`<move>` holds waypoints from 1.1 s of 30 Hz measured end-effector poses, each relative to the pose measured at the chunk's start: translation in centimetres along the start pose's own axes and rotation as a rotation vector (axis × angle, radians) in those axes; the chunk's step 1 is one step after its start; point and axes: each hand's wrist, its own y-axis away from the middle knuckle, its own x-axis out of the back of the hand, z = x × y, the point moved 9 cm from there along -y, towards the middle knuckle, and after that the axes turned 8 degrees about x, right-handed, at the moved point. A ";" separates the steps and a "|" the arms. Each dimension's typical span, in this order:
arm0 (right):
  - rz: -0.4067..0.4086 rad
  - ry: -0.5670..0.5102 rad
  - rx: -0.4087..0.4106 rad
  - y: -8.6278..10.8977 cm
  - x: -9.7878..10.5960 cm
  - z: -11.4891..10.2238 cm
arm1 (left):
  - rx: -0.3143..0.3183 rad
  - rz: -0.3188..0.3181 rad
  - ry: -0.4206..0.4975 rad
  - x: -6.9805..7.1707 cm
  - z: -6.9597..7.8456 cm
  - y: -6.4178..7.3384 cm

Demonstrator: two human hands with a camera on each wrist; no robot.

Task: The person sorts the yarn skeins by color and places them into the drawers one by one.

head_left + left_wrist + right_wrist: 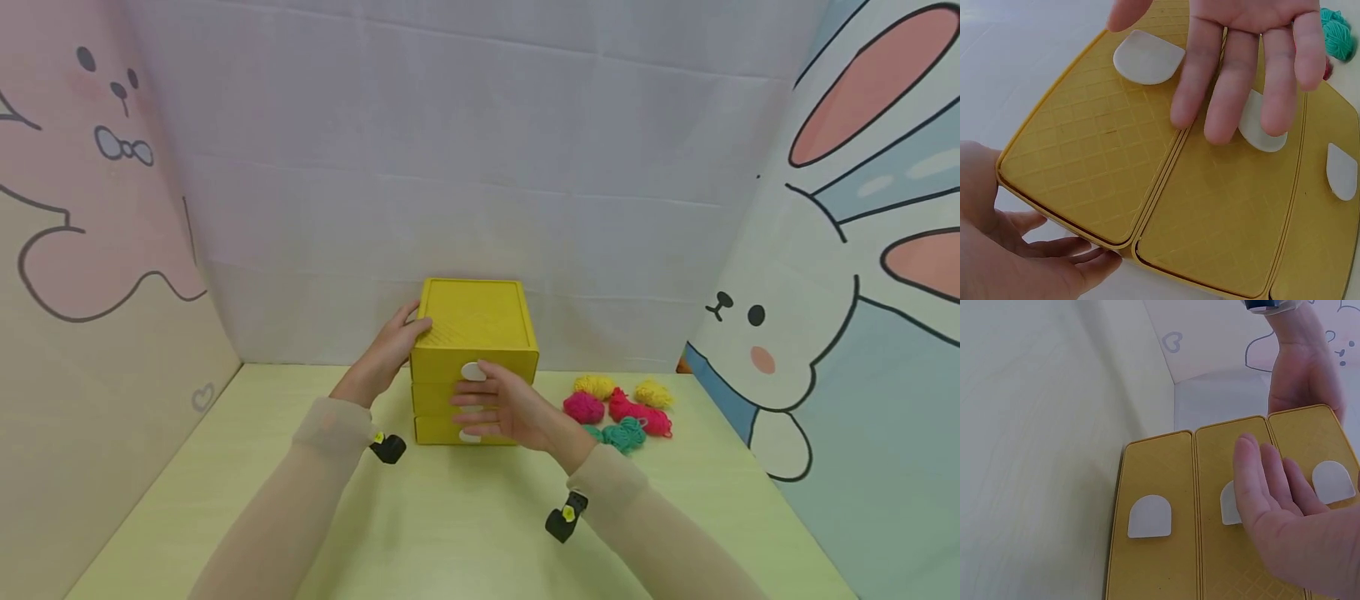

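A yellow three-drawer box stands on the table near the back wall. Each drawer front has a white rounded tab, such as the top tab and the bottom tab. My left hand rests against the box's left side, its thumb at the top edge. In front of the drawers is my right hand, fingers extended and nothing held. It partly covers the middle tab. Its thumb is near the top tab; whether they touch I cannot tell. All three drawers look closed.
Right of the box lie several yarn bundles: yellow yarn, pink yarn, red yarn and green yarn. A white cloth wall stands behind, with printed side walls left and right of the pale table.
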 end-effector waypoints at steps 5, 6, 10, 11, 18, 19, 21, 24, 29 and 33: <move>0.017 -0.060 -0.007 -0.3 0.1 0.2 | -0.024 -0.017 -0.012 -0.1 -0.1 -0.1; 0.025 -0.071 -0.006 -0.3 0.2 0.2 | -0.028 -0.022 -0.019 0.0 -0.1 -0.1; 0.074 -0.127 0.002 -0.5 0.6 0.5 | -0.046 -0.036 -0.045 0.0 -0.1 -0.2; 0.089 -0.138 0.007 -0.6 0.7 0.5 | -0.049 -0.037 -0.048 0.0 -0.1 -0.2; 0.148 -0.155 0.067 -0.8 1.3 0.8 | -0.064 -0.030 -0.048 -0.3 0.0 -0.1; 0.156 -0.155 0.077 -0.8 1.3 0.8 | -0.068 -0.031 -0.046 -0.3 0.0 -0.1; 0.168 -0.155 0.096 -0.9 1.4 0.9 | -0.074 -0.032 -0.042 -0.4 0.0 -0.1; 0.178 -0.153 0.122 -0.9 1.4 1.0 | -0.075 -0.030 -0.041 -0.3 -0.2 -0.1; 0.181 -0.158 0.148 -1.1 1.3 1.1 | -0.071 -0.034 -0.035 -0.2 -0.4 -0.1; 0.182 -0.167 0.153 -1.0 1.3 1.2 | -0.073 -0.039 -0.037 -0.2 -0.4 0.0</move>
